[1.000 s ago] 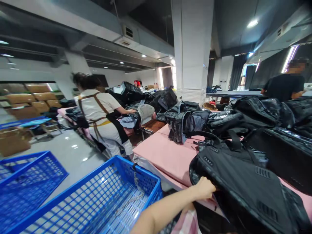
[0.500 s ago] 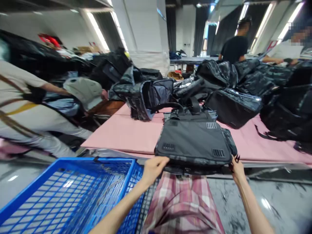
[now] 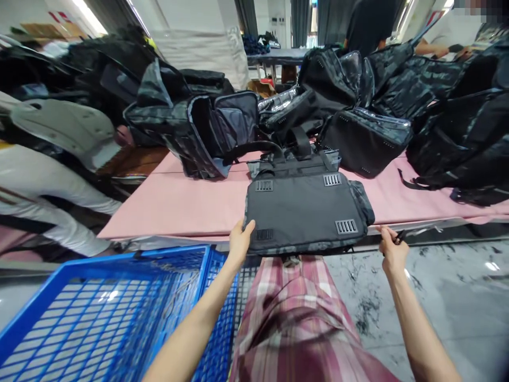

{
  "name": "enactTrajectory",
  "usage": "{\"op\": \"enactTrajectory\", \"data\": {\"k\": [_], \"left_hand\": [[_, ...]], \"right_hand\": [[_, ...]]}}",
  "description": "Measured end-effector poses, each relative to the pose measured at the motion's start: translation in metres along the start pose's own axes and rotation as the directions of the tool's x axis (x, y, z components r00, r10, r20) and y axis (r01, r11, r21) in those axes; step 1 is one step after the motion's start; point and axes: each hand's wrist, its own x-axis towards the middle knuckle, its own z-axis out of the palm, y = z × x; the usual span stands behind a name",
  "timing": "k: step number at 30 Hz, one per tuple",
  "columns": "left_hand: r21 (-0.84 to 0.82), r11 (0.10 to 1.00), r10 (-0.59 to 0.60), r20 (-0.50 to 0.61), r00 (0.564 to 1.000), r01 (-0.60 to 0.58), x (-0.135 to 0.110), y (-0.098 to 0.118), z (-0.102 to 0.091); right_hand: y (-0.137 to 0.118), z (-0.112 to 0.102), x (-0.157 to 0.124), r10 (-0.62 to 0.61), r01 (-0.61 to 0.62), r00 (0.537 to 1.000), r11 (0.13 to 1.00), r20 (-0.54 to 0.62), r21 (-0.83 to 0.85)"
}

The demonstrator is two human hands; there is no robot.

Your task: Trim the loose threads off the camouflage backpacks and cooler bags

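Fingers of the left hand clamp the near-left corner of a flat, boxy black fabric bag with ribbed vent patches, lying at the pink tabletop's near edge. At its 3 o'clock, the right hand pinches a thin dark item. A blue mesh crate sits at 8 o'clock, with glossy black bags heaped at 12.

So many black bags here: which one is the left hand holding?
The dark grey bag on the pink table, nearest its edge, showing four ribbed patches; the left hand grips its left corner. The other bags lie farther back.
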Motion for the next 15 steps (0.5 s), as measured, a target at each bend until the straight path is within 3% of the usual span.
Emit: {"op": "enactTrajectory", "data": {"k": [5,12,15], "left_hand": [[-0.085,0.995,-0.052,0.029,0.998,0.054,0.0,0.0,-0.004],[-0.095,0.988,-0.123,0.035,0.992,0.126,-0.004,-0.007,-0.008],[0.004,0.994,-0.113,0.069,0.991,0.113,-0.002,-0.008,-0.016]], "right_hand": [[-0.014,0.007,-0.022,-0.164,0.184,0.978,0.97,0.133,-0.158],[0.003,0.011,-0.018,-0.114,0.151,0.976,0.968,0.184,-0.201],[0.008,0.005,-0.022,-0.115,0.159,0.972,0.964,0.203,-0.214]]}}
